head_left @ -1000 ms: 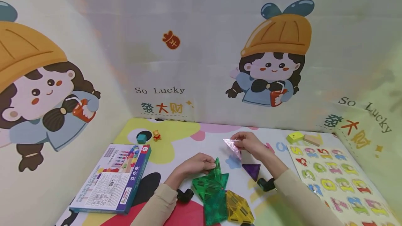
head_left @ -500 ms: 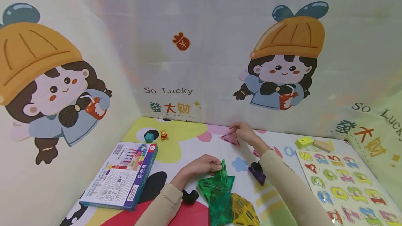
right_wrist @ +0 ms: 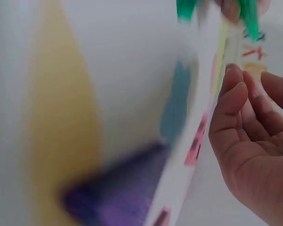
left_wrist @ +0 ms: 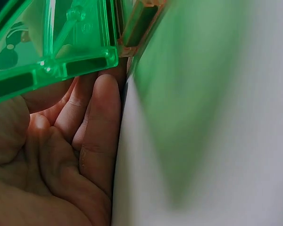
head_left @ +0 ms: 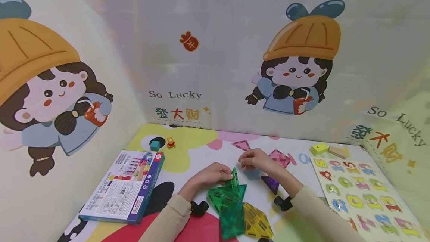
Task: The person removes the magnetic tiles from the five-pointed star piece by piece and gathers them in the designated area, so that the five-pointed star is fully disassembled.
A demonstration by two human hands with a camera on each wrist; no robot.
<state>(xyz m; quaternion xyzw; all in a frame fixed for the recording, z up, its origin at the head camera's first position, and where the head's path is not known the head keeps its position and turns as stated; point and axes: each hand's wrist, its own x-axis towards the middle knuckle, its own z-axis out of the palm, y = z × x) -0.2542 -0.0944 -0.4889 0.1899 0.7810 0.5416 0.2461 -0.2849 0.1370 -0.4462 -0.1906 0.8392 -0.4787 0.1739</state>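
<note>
My left hand (head_left: 212, 174) pinches the tip of a green triangular magnetic tile (head_left: 234, 180) that stands up from a flat group of tiles. That group includes a green square tile (head_left: 231, 222) and yellow tiles (head_left: 257, 222). In the left wrist view, green tile frames (left_wrist: 85, 63) lie over the curled fingers. My right hand (head_left: 258, 160) hovers over the table holding nothing; the right wrist view has its fingers (right_wrist: 228, 108) loosely bent and the thumb apart. Close to it are a purple triangular tile (head_left: 270, 185), a pink tile (head_left: 279, 157) and a pink triangular tile (head_left: 241, 145) farther back.
A boxed toy set (head_left: 122, 188) lies at the left. Behind it stand a teal cube (head_left: 155, 145) and a small bear figure (head_left: 171, 142). On the right are a number puzzle board (head_left: 361, 197), a yellow block (head_left: 319, 148) and a wooden block (head_left: 337, 152). A printed cloth wall closes the back.
My right hand set the pink triangular tile down at the back of the table, let it go and came back toward the green tiles. The left hand keeps its pinch.
</note>
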